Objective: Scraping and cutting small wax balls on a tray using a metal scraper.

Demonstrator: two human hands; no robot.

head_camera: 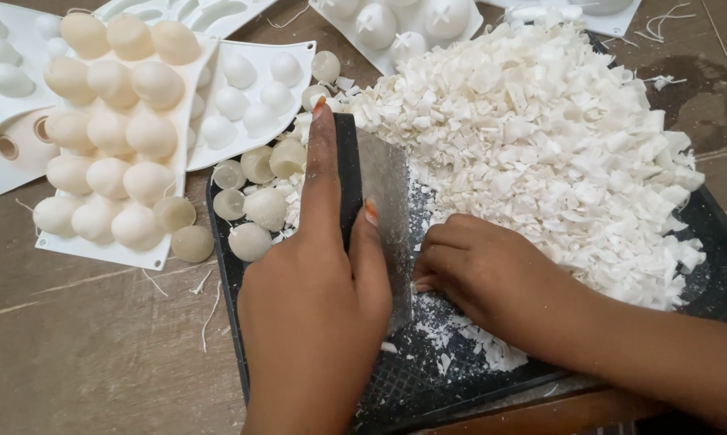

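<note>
My left hand grips a flat metal scraper by its black top edge, index finger stretched along that edge, blade standing upright on a black tray. My right hand is curled into a loose fist right of the blade, knuckles down on the tray among white crumbs; whether it holds anything is hidden. A large heap of white wax-like chips fills the tray's far and right side. Small round dome-shaped pieces lie at the tray's left side, just beyond my left hand.
A white mould sheet covered with cream egg-shaped pieces lies left of the tray. More white moulds and another sit at the back. Everything rests on a brown wooden table with scattered white shavings.
</note>
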